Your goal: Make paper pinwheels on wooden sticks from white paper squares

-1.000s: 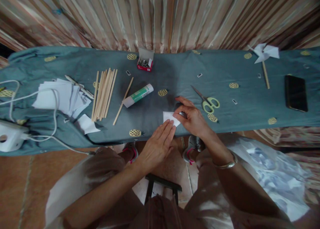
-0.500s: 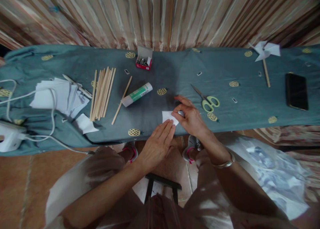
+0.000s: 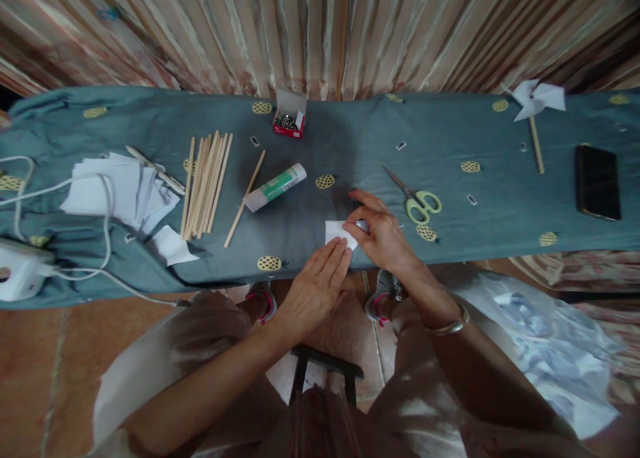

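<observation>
A small white paper piece (image 3: 336, 233) lies near the front edge of a narrow board covered in grey-blue cloth (image 3: 350, 145). My left hand (image 3: 315, 286) lies flat with fingers stretched out, the fingertips pressing the paper's near edge. My right hand (image 3: 383, 231) is curled over the paper's right side, its fingers pinching the paper there, with a small pale thing partly hidden beneath them. Green-handled scissors (image 3: 417, 201) lie just right of my right hand.
A glue stick (image 3: 276, 187), a loose wooden stick (image 3: 245, 198) and a bundle of sticks (image 3: 206, 185) lie to the left, beside a stack of white paper (image 3: 117, 191). A red box of pins (image 3: 289, 120) sits at the back. A paper pinwheel (image 3: 535, 101) and a black phone (image 3: 597, 181) lie right. White cables (image 3: 60, 245) trail at far left.
Both hands stay on the paper; the right hand's fingers shift slightly over its right side. The view has drifted a little.
</observation>
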Tool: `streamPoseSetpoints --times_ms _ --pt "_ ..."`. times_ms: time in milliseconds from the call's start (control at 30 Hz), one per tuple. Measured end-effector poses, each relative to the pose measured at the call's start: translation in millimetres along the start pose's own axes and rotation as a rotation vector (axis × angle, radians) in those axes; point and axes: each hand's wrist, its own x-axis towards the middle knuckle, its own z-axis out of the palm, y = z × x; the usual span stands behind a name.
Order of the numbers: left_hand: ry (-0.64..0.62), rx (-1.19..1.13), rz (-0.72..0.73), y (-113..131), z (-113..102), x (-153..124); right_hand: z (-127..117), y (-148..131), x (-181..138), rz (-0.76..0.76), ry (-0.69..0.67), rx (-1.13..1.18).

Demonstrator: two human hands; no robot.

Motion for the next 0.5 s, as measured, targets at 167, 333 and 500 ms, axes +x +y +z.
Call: streamPoseSetpoints --times_ms 167,333,500 --pt "0.001 0.012 -0.004 0.5 0.4 0.0 0.4 -1.6 -0.5 -0.003 0.006 -0.008" --pt "-0.011 0.007 -0.012 0.2 0.0 0.0 1.7 -1.9 -0.5 -0.005 0.006 -0.002" --pt "-0.009 -0.006 -0.008 -0.7 0.1 0.4 1.7 -2.0 -0.3 -0.002 -0.005 -0.01"
